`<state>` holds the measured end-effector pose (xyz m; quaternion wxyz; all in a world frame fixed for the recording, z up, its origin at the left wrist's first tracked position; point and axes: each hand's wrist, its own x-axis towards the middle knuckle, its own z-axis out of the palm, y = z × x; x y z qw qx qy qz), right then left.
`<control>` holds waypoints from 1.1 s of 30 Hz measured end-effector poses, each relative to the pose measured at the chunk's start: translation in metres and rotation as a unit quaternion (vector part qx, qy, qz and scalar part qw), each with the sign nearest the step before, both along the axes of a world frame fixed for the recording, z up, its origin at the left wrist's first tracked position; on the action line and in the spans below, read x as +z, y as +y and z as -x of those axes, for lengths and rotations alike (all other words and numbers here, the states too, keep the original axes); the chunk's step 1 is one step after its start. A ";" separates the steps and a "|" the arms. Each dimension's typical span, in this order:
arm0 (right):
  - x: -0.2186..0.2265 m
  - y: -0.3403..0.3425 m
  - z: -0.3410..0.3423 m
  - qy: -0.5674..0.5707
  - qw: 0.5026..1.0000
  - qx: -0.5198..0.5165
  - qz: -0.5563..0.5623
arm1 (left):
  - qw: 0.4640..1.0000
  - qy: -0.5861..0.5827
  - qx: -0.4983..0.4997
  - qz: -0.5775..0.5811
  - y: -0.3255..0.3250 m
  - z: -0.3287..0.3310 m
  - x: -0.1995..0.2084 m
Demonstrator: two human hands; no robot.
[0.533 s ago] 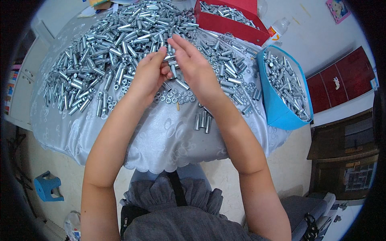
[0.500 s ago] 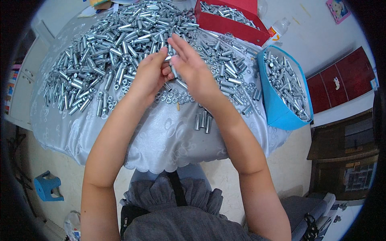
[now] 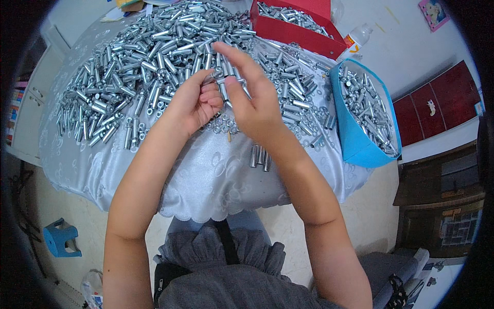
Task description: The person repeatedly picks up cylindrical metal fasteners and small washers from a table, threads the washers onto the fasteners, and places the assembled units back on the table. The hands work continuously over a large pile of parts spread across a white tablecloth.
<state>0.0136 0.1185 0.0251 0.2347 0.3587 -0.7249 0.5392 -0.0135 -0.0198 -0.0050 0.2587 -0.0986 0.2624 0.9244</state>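
Above the near edge of the heap, my left hand [image 3: 198,105] has its fingers curled in and its thumb laid over them. A bit of shiny metal shows by the thumb tip, but what the fist holds cannot be made out. Beside it on the right is my right hand [image 3: 254,100], its index finger stretched out and its thumb apart, with nothing visible in its grasp. Behind both hands lies a big heap of silvery metal sleeve bolts [image 3: 159,56]. Loose nuts and washers [image 3: 224,123] are scattered below the hands. Several short metal sleeves [image 3: 260,156] rest near my right forearm.
A pale, shiny tablecloth [image 3: 206,175] covers the table. At the back right are a red box [image 3: 298,31] of metal parts and a clear bottle [image 3: 358,36]. A blue fabric bin [image 3: 360,149] full of bolts stands right. A blue stool [image 3: 62,238] is on the floor.
My hands have drawn slightly apart. The left fingers have curled in, and the right thumb and index finger have spread away from the left hand.
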 end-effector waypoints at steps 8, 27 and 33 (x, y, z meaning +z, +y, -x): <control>-0.003 0.026 0.026 -0.088 0.985 -0.149 0.010 | 1.000 -0.012 0.018 -0.021 0.002 -0.004 0.009; -0.015 0.059 0.031 -0.197 0.900 -0.170 -0.350 | 0.989 0.010 0.089 -0.114 -0.002 0.003 0.013; -0.016 0.057 0.030 -0.207 0.907 -0.161 -0.331 | 0.988 0.023 0.092 -0.120 0.000 0.001 0.014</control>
